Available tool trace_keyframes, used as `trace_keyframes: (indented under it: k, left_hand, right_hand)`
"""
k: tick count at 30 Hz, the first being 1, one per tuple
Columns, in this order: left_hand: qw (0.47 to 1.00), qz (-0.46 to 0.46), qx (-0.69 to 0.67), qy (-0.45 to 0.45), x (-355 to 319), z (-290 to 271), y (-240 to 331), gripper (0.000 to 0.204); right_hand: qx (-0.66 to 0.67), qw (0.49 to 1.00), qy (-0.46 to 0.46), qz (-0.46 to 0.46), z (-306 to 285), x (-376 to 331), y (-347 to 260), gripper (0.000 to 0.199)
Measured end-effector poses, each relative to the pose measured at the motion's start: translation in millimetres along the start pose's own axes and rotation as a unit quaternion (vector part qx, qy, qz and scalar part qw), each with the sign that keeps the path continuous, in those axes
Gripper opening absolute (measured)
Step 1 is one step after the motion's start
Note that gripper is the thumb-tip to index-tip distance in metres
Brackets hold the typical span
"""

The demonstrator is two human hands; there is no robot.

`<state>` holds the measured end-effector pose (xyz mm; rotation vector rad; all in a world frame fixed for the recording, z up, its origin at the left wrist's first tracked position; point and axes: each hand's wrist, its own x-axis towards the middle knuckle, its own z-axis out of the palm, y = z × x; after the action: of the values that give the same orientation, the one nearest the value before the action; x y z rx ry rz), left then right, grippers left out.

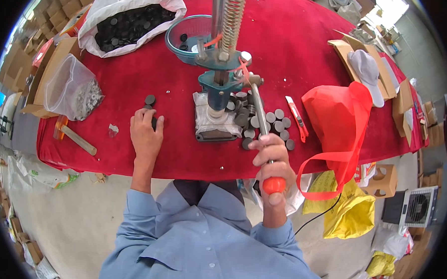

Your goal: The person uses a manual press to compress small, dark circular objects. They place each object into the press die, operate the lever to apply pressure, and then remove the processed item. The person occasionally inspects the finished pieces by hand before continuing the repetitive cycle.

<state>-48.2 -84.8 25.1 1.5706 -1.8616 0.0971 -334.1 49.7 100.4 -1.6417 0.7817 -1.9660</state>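
A green hand press [215, 87] with a steel column and coil spring stands in the middle of the red-covered table. My right hand [272, 160] is wrapped round its metal lever [259, 104], which ends in an orange-red knob [274, 185]. To the left of the press, my left hand [146, 129] rests low over the cloth, its thumb and fingers closed about a black round cap [154, 123], partly hidden. Another black cap [150, 100] lies just beyond the fingertips. Beside the press base [217, 135], several dark grey round caps [254, 121] lie in a loose pile.
A white sack [90, 38] of black caps and a teal basket [172, 44] stand at the back. On the left are a clear bag of small parts [71, 89] and a hammer [79, 141]. A red cutter knife [297, 119] and red bag [335, 117] lie right.
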Motion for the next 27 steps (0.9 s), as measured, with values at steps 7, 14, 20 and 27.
trace_keyframes:
  k: [7,14,20,27]
  left_hand:
    - [0.997,0.046,0.032,-0.055,-21.7,-7.1,-12.6,0.039]
    - [0.987,-0.024,-0.148,-0.05,-19.2,-11.3,29.0,0.055]
    - [0.966,0.024,-0.246,-0.071,-1.0,24.7,97.0,0.073]
    - [0.971,0.027,-0.23,-0.066,8.6,41.9,114.3,0.076]
  right_hand:
    - [-0.028,0.998,-0.063,-0.007,-9.7,28.3,-9.6,0.058]
    - [0.002,0.997,-0.083,0.0,-7.4,81.6,-20.7,0.058]
    - [0.055,0.991,-0.078,0.093,-3.4,144.8,-31.3,0.05]
    - [0.075,0.989,-0.063,0.115,-3.1,144.1,-29.7,0.048]
